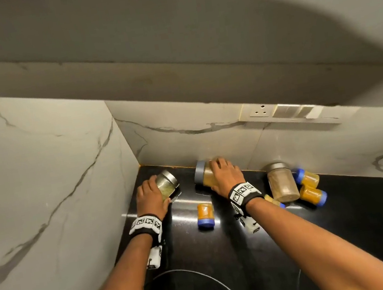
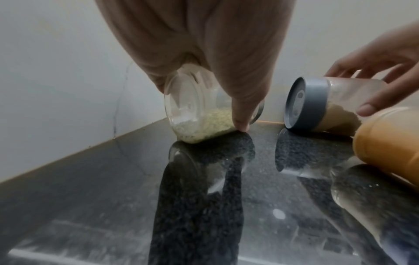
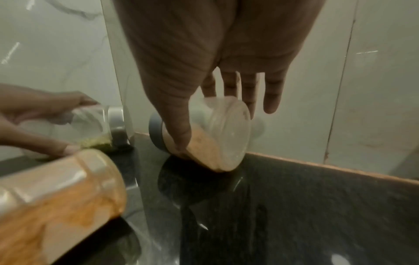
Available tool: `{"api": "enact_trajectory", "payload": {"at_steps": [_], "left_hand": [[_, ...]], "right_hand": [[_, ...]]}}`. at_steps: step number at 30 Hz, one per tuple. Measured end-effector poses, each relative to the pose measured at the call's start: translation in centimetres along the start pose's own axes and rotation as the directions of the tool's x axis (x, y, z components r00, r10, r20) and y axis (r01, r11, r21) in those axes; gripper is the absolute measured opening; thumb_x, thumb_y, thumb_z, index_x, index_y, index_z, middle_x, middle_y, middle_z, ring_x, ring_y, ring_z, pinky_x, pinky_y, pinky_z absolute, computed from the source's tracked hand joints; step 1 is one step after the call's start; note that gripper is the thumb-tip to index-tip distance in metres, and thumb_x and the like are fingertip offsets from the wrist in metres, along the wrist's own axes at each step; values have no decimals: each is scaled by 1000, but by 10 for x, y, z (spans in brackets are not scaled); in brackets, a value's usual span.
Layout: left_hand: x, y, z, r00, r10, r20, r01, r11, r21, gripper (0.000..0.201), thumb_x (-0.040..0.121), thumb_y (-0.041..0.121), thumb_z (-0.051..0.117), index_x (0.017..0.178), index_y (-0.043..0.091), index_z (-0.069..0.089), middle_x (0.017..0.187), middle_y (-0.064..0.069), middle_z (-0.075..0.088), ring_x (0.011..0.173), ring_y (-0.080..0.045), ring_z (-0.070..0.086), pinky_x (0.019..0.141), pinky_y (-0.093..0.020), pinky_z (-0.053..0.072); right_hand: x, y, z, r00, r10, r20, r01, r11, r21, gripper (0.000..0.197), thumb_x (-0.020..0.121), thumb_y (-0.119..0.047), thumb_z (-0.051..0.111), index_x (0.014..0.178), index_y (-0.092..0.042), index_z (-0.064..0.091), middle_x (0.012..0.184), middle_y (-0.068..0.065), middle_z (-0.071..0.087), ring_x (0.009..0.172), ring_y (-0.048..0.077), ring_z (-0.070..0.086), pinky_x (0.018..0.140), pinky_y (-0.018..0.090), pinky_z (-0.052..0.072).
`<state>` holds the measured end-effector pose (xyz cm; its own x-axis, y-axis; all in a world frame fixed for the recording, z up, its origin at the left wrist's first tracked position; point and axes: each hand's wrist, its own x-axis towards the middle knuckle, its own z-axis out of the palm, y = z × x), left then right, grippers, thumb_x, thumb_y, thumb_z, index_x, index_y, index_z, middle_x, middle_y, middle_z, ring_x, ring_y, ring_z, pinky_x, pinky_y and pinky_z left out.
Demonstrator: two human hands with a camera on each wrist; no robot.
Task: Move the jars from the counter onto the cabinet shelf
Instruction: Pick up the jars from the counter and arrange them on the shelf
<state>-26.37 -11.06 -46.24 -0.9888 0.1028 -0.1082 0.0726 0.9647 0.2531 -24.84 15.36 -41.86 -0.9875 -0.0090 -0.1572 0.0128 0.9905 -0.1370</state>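
My left hand [image 1: 150, 194] grips the green jar [image 1: 165, 186], right hand [image 1: 226, 174] grips the grey-lid jar [image 1: 204, 175]; both tipped on the counter [image 1: 350, 232] by the wall. Clear, smooth, probably slippery and light, half full. I'd hold mid-body, not the lid.

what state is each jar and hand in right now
left hand: grips the silver-lidded jar
silver-lidded jar: tilted, lower edge on the counter
right hand: grips the grey-lidded jar
grey-lidded jar: tilted, lower edge on the counter
tall brown-powder jar: upright, lidded
lone blue-lidded jar: upside down on its lid
two blue-lidded jars: lying on their sides
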Motion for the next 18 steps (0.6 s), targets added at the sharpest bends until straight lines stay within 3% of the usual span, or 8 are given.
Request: {"api": "enact_trajectory", "payload": {"at_steps": [3, 7, 12, 15, 18], "left_hand": [[3, -5, -1, 1000, -5, 0, 5, 1000, -21, 102, 75, 40, 90, 155, 7, 37, 141, -17, 52, 123, -37, 53, 110, -47, 46], [5, -9, -4, 1000, 8, -4, -8, 1000, -23, 101, 79, 45, 86, 158, 9, 33, 145, -14, 49, 127, -35, 51, 111, -45, 45], [-5, -7, -8, 999, 39, -27, -39, 999, -36, 98, 75, 45, 88, 155, 16, 38, 146, -9, 51, 130, -32, 49, 110, -44, 45], [-20, -8, -11, 997, -33, -63, 24, 991, -132, 98, 75, 46, 88, 156, 22, 37, 150, -7, 51, 138, -33, 44, 115, -50, 40], [-41, -8, -13, 984, -170, -56, 142, 932, -332, 99, 74, 50, 89, 154, 31, 36, 151, -7, 50, 144, -36, 36, 120, -56, 31]], "right_hand": [[-4, -3, 8, 1000, 29, -4, -29, 999, 24, 81, 76, -42, 82, 138, -16, 37, 135, 13, 53, 119, 37, 57, 96, 49, 50], [-14, 3, 8, 1000, 7, 8, -7, 995, 95, 84, 74, -44, 85, 136, -15, 35, 135, 14, 53, 118, 37, 56, 96, 49, 52], [-60, 13, -12, 987, 63, -149, -16, 955, 296, 83, 81, -51, 78, 142, -14, 37, 137, 9, 51, 121, 30, 51, 103, 40, 47], [-108, 19, -24, 963, 105, -248, 18, 894, 448, 87, 80, -52, 79, 147, -19, 35, 140, 4, 50, 122, 24, 51, 103, 36, 46], [-157, 27, -38, 941, 125, -315, 49, 870, 491, 90, 79, -56, 79, 149, -25, 31, 142, -1, 50, 122, 19, 52, 101, 36, 49]]}}
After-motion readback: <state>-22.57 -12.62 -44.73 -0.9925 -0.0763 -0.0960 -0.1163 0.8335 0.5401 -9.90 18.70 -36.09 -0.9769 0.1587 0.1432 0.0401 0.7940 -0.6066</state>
